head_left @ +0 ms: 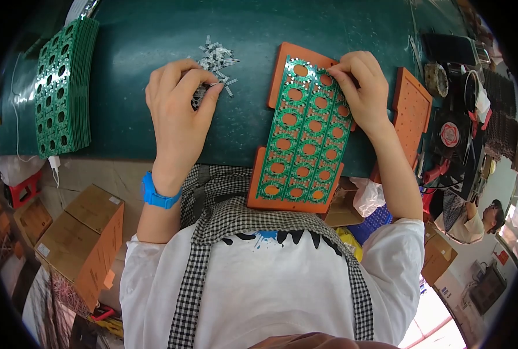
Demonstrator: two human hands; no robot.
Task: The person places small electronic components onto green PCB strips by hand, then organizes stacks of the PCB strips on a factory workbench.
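My left hand (180,104) is at the edge of a loose pile of small silvery-clear strips (217,56). Its thumb and forefinger are pinched together, and whatever lies between them is too small to make out. Part of the pile is hidden under the fingers. A green circuit board panel (296,134) with rows of round holes rests on an orange fixture plate (260,195). At the panel's far right corner, my right hand (360,87) has its thumb and fingertips closed against the board. Anything they hold is covered.
A tall stack of similar green panels (67,87) stands at the left of the dark green table (136,35). Another orange plate (411,110) lies to the right, near a black phone (449,49) and a tape roll (436,79). Cardboard boxes (78,232) sit below left.
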